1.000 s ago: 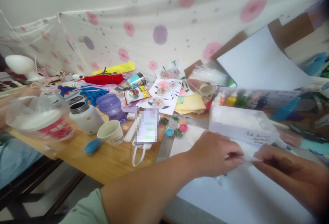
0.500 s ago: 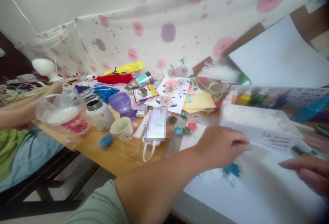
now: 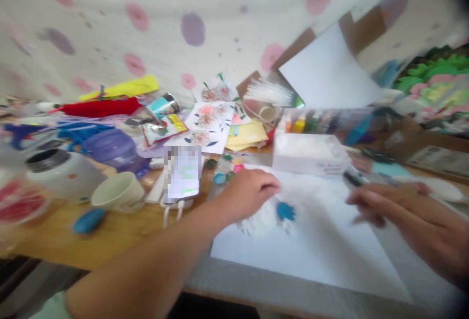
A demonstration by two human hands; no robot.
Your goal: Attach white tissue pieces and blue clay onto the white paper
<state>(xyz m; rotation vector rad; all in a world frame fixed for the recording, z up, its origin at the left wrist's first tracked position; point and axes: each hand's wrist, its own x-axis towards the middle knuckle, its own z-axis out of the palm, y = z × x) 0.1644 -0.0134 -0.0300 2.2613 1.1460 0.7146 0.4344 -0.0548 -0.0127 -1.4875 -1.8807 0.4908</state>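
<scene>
a small blue piece (image 3: 286,210) lies on the white sheet (image 3: 322,255), just beside a pale, blurred clump (image 3: 256,222). the left hand (image 3: 249,193) sits over the sheet's left edge, fingers loosely curled next to the blue piece; whether they pinch anything i cannot tell. the right hand (image 3: 392,206) hangs over the sheet's right side, fingers stretched out, unclenched, blurred. behind the sheet stands a white box (image 3: 309,155); a phone (image 3: 182,172) and a paper cup (image 3: 117,193) rest further left on the wooden table (image 3: 139,233).

A white, flower-printed cloth (image 3: 146,26) hangs behind the cluttered wooden table (image 3: 124,233).
</scene>
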